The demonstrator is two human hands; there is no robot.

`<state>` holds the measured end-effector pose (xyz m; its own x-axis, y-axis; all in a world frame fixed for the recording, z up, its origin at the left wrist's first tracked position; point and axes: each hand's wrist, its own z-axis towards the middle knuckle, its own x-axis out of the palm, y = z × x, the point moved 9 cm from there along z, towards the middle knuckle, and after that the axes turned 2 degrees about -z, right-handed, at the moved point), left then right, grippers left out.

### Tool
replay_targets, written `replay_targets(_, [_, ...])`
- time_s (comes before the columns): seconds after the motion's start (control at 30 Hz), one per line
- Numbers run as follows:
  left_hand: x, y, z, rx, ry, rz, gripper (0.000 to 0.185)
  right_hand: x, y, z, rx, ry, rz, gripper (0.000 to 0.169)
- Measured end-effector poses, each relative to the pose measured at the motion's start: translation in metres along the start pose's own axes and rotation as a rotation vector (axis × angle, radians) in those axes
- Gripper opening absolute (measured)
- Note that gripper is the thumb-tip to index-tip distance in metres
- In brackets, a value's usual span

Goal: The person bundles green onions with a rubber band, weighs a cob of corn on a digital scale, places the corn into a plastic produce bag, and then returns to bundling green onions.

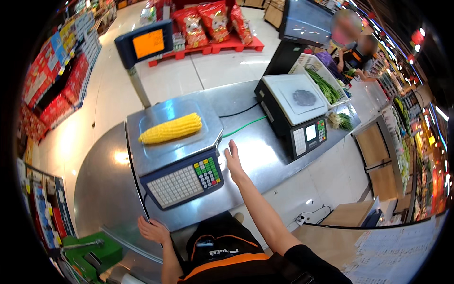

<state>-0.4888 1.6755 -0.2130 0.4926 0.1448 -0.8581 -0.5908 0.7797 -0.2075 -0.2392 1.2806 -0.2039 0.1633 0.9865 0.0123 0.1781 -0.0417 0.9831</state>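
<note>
A yellow ear of corn [171, 128] lies on the metal pan [209, 117] of a label-printing scale with a dark blue body. The scale's front holds a wide white key panel [173, 186] and a block of coloured number keys [207, 172]. Close beside the scale's right side is my right hand [234, 161], fingers extended, with nothing visible in it. My left hand [153, 230] is at the front edge of the steel counter [103, 177], fingers slightly apart and holding nothing that I can see.
A second scale [294, 103] with a grey patch on its white platform stands to the right. Behind it, a white basket [342, 94] holds long green vegetables. A green device [92, 252] is at lower left. Two people work at far right. Red bags [214, 21] stand beyond the counter.
</note>
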Motion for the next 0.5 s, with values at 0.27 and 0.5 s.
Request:
replay_targets(0.27, [0.005,0.007,-0.001,0.018,0.017,0.033,0.038,0.013,0.016,0.031,-0.256,-0.192,-0.377,0.055])
replay_targets(0.5, [0.007,0.007,-0.001,0.024,0.023,0.042,0.038,0.004,0.035,0.002,-0.231,-0.455,-0.590,0.034])
